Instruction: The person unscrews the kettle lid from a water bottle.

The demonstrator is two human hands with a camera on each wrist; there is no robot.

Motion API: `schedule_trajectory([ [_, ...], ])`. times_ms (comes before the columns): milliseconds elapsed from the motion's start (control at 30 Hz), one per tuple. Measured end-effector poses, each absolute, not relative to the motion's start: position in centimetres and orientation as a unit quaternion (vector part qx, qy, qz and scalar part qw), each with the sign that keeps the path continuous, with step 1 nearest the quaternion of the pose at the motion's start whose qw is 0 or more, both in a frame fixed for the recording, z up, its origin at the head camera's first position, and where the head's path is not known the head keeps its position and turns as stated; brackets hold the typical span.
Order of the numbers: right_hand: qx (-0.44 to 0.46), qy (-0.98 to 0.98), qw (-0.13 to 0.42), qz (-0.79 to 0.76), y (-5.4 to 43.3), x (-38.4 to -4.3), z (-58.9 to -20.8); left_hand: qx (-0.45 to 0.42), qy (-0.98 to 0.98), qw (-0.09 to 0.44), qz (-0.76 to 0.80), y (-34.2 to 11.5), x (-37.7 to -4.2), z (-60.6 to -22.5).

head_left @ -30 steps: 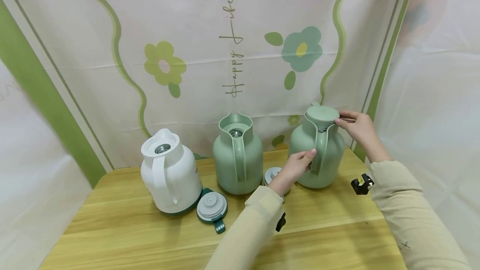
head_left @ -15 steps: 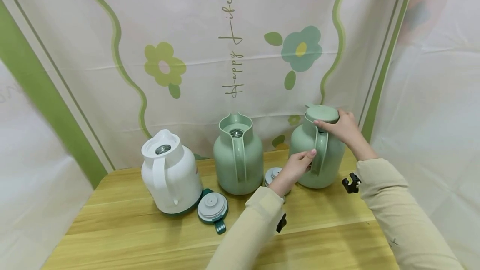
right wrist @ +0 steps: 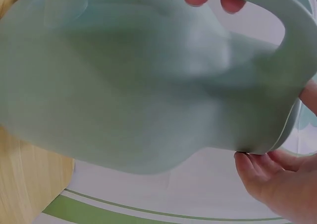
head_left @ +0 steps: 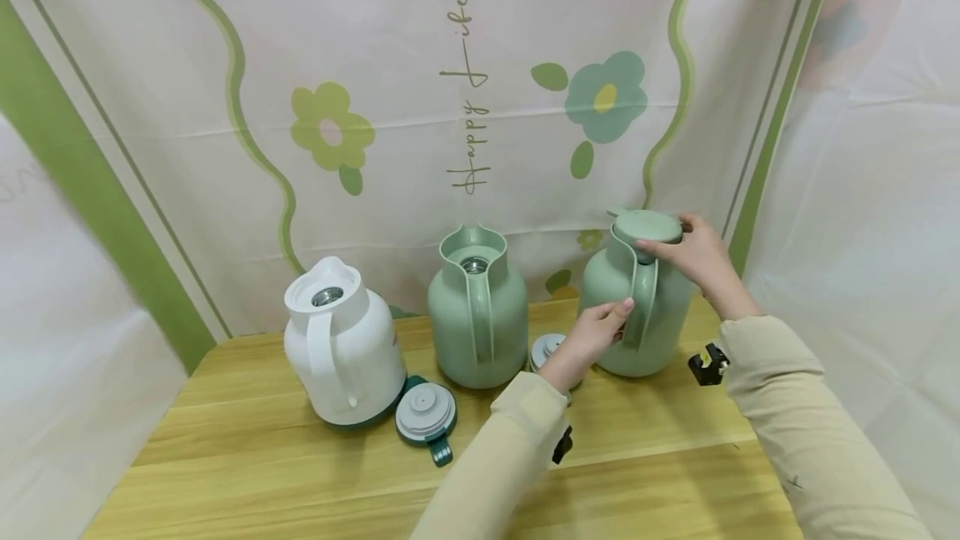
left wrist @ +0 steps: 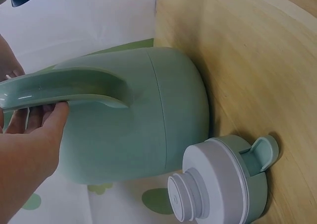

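At the right of the table stands a green vacuum jug (head_left: 667,315) with its handle (head_left: 643,307) facing me. My left hand (head_left: 588,338) grips that handle, thumb along its side; in the left wrist view the fingers curl behind the handle (left wrist: 59,87). On the jug's mouth sits a round green lid (head_left: 648,226), its small tab pointing back and left. My right hand (head_left: 696,255) holds the lid's rim, thumb in front and fingers on the right side. In the right wrist view, the right fingertips (right wrist: 245,162) meet the jug's top edge.
A removed green-and-grey lid (left wrist: 218,184) lies beside the jug, partly behind my left wrist in the head view. An open green jug (head_left: 480,323) stands mid-table, an open white jug (head_left: 348,357) at left. Another grey stopper lid (head_left: 426,411) lies near the white one. A printed curtain (head_left: 405,90) hangs behind.
My right hand has shifted from the lid's right edge to a wider hold, thumb now in front. The lid's tab has turned slightly left. The left hand keeps its place on the handle.
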State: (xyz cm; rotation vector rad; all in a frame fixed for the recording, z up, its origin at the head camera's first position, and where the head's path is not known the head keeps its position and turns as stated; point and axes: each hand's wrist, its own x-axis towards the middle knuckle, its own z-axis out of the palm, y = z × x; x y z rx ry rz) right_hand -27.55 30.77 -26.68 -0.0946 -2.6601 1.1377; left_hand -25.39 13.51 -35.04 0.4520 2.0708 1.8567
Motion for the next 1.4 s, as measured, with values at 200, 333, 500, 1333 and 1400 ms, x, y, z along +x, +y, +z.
schedule_trajectory([
  [200,-0.038,-0.918,0.111,0.38,31.0,-27.3,-26.4,0.16,0.729,0.157,0.646,13.4,-25.3,-34.9],
  [333,-0.026,-0.923,0.117,0.365,31.1,-27.5,-26.2,0.16,0.73,0.156,0.646,13.4,-25.2,-34.9],
  [500,-0.007,-0.924,0.123,0.362,30.9,-27.6,-26.1,0.163,0.73,0.153,0.646,13.5,-25.3,-34.9],
  [1333,-0.064,-0.93,0.131,0.338,29.6,-28.0,-26.5,0.166,0.727,0.161,0.647,13.5,-25.3,-35.0],
  [1400,-0.062,-0.928,0.133,0.343,29.6,-27.9,-26.5,0.165,0.727,0.16,0.647,13.5,-25.3,-35.0],
])
